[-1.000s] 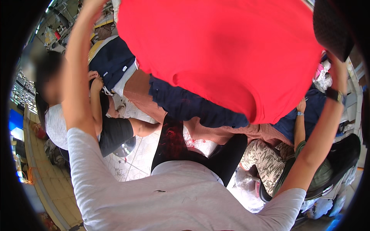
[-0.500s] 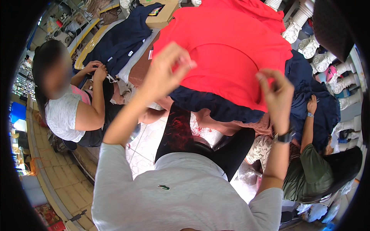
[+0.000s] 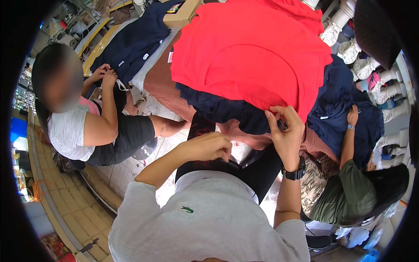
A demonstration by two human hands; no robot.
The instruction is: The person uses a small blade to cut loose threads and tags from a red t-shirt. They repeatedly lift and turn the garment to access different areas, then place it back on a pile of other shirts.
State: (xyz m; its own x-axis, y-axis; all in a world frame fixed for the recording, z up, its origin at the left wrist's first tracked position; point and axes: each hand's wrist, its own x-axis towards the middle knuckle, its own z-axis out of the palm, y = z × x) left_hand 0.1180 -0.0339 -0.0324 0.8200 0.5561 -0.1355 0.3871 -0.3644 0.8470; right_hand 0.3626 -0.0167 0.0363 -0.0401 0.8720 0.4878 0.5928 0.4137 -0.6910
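Note:
A bright red garment (image 3: 244,56) with a curved neckline seam lies spread in front of me on dark navy cloth (image 3: 227,109). At its near right edge is my right hand (image 3: 288,133), thumb and forefinger brought together in a pinch; anything between them is too small to make out. My left hand (image 3: 207,146) hangs lower, over my lap and apart from the garment. Its fingers curl downward and close together, and whatever they hold is hidden. A dark watch (image 3: 295,171) circles my right wrist.
A brown cloth (image 3: 159,87) covers the table below. To the left, a person (image 3: 94,118) handles navy garments (image 3: 131,48); to the right, another person's hand (image 3: 352,115) rests on navy cloth (image 3: 329,105). A cardboard box (image 3: 185,15) stands at the back. White ornate posts (image 3: 366,67) line the right side.
My left hand has dropped from the red garment toward my lap. My right hand has moved left and down along the garment's near edge, its fingers now pinched.

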